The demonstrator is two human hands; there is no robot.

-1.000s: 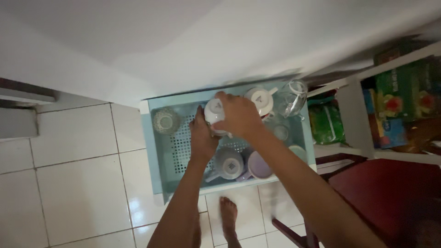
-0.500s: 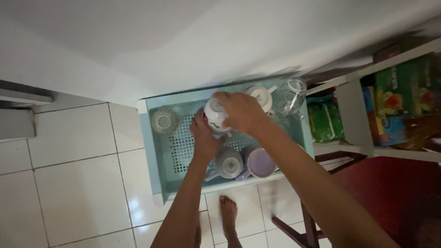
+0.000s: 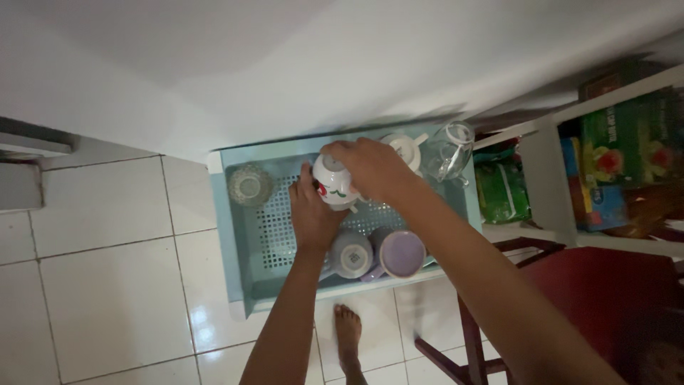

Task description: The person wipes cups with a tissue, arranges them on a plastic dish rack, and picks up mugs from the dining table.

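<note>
Head view: white cup (image 3: 333, 184), rigid, glazed, breakable, slick; our right hand (image 3: 374, 170) grip closed around its body, left hand (image 3: 311, 214) cupped beneath.

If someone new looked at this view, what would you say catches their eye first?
Most striking are the two hands at the centre: the right hand grips a white cup with a red pattern, and the left hand touches it from the other side. They hover over a pale blue perforated tray holding upturned cups, with a lilac mug at its near edge. A bare foot shows below on the white tiled floor.
</note>
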